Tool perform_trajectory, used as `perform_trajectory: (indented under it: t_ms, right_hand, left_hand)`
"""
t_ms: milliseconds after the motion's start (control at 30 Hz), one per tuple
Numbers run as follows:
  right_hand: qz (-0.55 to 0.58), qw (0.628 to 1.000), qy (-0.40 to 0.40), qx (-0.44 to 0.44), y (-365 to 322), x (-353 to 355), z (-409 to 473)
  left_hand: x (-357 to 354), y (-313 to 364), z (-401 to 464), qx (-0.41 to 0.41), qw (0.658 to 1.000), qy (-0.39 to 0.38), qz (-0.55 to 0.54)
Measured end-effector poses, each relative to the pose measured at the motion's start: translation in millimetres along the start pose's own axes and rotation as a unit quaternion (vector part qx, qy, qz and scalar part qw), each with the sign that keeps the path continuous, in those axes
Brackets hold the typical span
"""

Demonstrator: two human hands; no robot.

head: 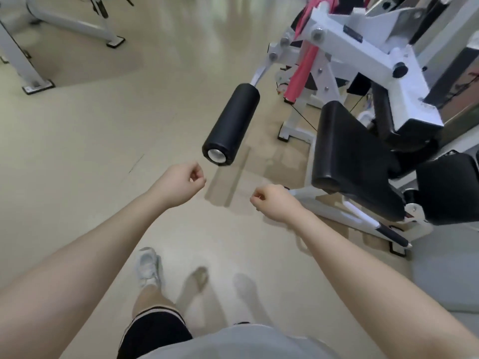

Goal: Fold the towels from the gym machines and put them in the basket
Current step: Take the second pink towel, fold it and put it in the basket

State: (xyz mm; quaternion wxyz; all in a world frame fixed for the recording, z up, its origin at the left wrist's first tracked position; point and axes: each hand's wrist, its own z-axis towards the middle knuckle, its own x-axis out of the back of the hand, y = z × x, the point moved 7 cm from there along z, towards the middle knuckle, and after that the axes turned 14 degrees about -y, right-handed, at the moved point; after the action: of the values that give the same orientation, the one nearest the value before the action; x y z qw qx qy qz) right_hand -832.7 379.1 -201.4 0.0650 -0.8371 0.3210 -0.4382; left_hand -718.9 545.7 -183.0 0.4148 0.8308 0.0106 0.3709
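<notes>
The pink towel [302, 73] hangs over the white machine [363, 53] at upper right; its top is cut off by the frame edge and its middle runs behind the machine's bars, so only strips of it show. No basket can be made out. The machine's right side runs out of frame, and small clutter behind its base is too blurred to name. A black roller pad [230, 125] sticks out from it toward the person, with a black seat [355, 161] to the right.

Both hands are held out over the floor, apart from each other and touching nothing. The left hand [178, 183] has its fingers curled into a loose fist, holding nothing; the right hand [274, 202] is curled the same way, also holding nothing.

The floor [103, 151] is pale beige and glossy, with soft reflections. A second white frame [31, 47] stands at upper left, partly cut off. Below, a white shoe [147, 265] and black shorts [153, 335] show, blurred.
</notes>
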Motion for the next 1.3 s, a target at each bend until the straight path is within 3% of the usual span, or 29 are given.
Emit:
perform_trajectory:
  t_ms: [200, 400, 700, 967, 1100, 1300]
  right_hand:
    - [0.073, 0.995, 0.056, -0.025, -86, 63, 126]
    - [0.141, 0.981, 0.103, -0.085, -154, 132, 217]
    - [0.304, 0.925, 0.188, -0.13, -122, 220, 310]
    - [0.376, 0.875, 0.277, -0.126, -58, 371, 400]
    - [0.34, 0.848, 0.37, -0.169, -24, 458, 408]
    - [0.278, 0.77, 0.541, -0.195, 1, 543, 384]
  left_hand:
    - [138, -51, 109, -0.032, 0.997, -0.038, 0.057]
    - [254, -59, 210, -0.089, 0.984, -0.105, 0.11]
    - [302, -24, 367, -0.165, 0.963, -0.18, 0.112]
    - [326, 93, 556, -0.235, 0.933, -0.237, 0.133]
    - [334, 160, 624, -0.279, 0.905, -0.27, 0.175]
    - [306, 247, 702, -0.379, 0.845, -0.306, 0.221]
